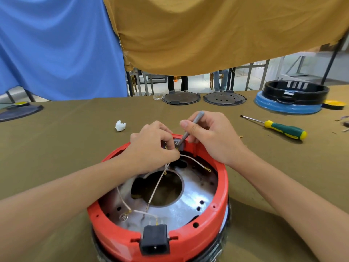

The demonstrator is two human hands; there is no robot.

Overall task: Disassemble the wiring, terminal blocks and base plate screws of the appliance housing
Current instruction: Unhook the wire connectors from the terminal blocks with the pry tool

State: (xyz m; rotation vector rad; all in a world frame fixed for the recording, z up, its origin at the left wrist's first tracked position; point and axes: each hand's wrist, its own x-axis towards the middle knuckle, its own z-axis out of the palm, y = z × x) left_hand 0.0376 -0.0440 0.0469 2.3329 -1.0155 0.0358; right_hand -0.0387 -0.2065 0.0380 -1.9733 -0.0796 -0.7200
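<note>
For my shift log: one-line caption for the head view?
Left hand pinches white wire; right hand works grey tool inside red housing.

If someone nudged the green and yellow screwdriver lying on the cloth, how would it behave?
The screwdriver would probably roll a little, since its handle looks rounded. The cloth-covered table likely damps that. It looks stiff, with the handle end heavier than the thin shaft.

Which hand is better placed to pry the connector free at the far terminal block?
Right, probably. The right hand already grips the grey tool, its tip at the terminal block. The left hand pinches the white wire there.
</note>
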